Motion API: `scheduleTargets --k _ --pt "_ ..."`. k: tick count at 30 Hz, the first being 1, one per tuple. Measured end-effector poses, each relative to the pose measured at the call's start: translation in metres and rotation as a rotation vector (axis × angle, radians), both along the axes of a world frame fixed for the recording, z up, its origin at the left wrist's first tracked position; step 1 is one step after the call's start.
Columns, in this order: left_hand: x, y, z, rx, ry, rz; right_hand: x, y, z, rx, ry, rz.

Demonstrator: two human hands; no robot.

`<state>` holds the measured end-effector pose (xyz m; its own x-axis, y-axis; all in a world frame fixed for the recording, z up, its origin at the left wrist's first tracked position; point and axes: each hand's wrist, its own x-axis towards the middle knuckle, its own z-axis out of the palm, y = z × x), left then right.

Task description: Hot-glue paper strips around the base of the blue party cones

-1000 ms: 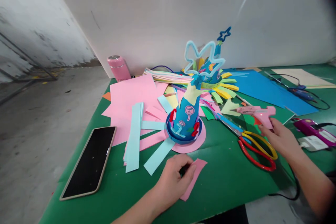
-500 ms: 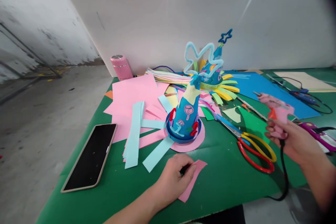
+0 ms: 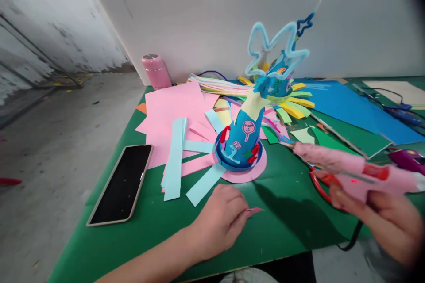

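My left hand pinches a small pink paper piece just above the green tabletop; most of the paper is hidden by the fingers. In my right hand is a pink hot glue gun, its nozzle pointing left and a red light showing on its body. Between and beyond the hands stands a blue paper cone hat topped by a light-blue pipe-cleaner shape. Pink and light-blue paper strips fan out from its left side over a pink round base.
A phone lies at the left edge. Scissors are partly hidden behind the glue gun. Behind are pink sheets, a pink bottle, a second blue hat and blue card.
The glue gun has come left and closer, now level over the scissors. The pink paper in my left hand has turned and shows mostly as a thin edge.
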<state>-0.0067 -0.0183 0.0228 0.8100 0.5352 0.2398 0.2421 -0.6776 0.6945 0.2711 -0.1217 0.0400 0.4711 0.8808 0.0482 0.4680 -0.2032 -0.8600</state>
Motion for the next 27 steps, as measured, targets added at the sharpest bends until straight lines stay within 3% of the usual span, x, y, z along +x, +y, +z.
scheduleTargets --k 3,6,11,20,27 --pt "-0.006 0.006 -0.002 0.069 -0.022 0.003 -0.032 -0.006 -0.008 -0.051 -0.117 0.309" --pt "-0.01 0.009 -0.006 0.089 -0.036 0.077 -0.063 -0.003 -0.014 -0.046 -0.15 0.396" --pt "-0.014 0.01 -0.014 0.125 0.016 0.122 -0.086 0.001 -0.023 -0.129 -0.141 0.428" --pt "-0.017 0.012 -0.02 0.228 0.068 0.147 -0.098 0.011 -0.02 -0.201 -0.205 0.426" --pt "-0.017 0.012 -0.019 0.213 0.127 0.173 -0.101 0.017 -0.022 -0.201 -0.201 0.458"
